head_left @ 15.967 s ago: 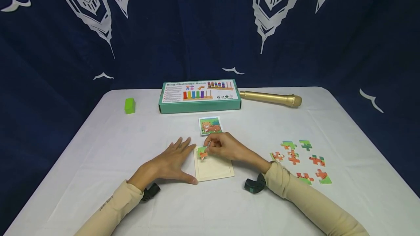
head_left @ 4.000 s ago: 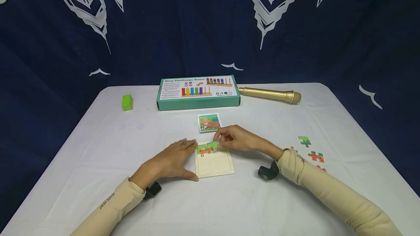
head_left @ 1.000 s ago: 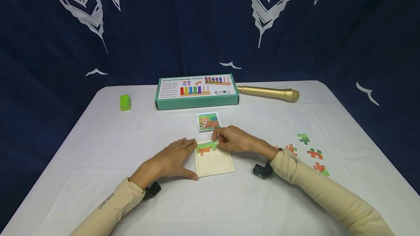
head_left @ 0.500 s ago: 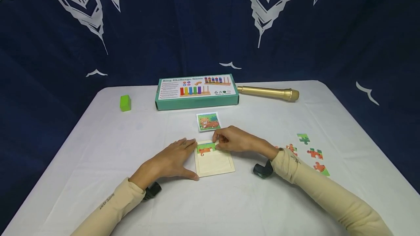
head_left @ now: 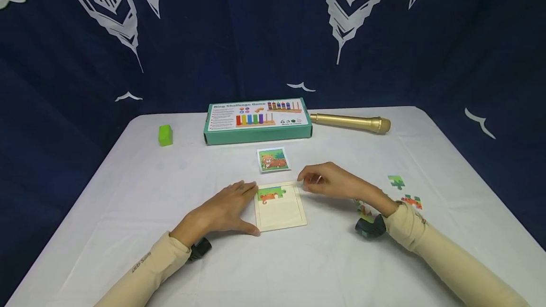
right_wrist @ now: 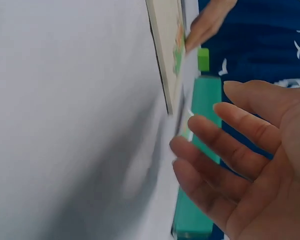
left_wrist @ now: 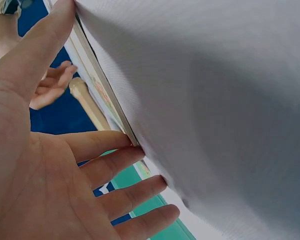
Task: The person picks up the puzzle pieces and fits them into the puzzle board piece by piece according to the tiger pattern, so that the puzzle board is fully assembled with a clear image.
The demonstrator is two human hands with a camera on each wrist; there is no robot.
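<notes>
Puzzle board touches the left grip, near the right grip.

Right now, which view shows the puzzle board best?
The head view: it looks down on the puzzle board, showing its face and the puzzle pieces at its far left. The left wrist view shows it nearly edge-on; the right wrist view, steeply slanted and cut off by the frame.

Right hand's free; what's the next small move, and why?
Probably move the right hand to the loose green puzzle piece: the hand holds nothing, the far right corner of the board is bare, and the picture card shows greenery there.
</notes>
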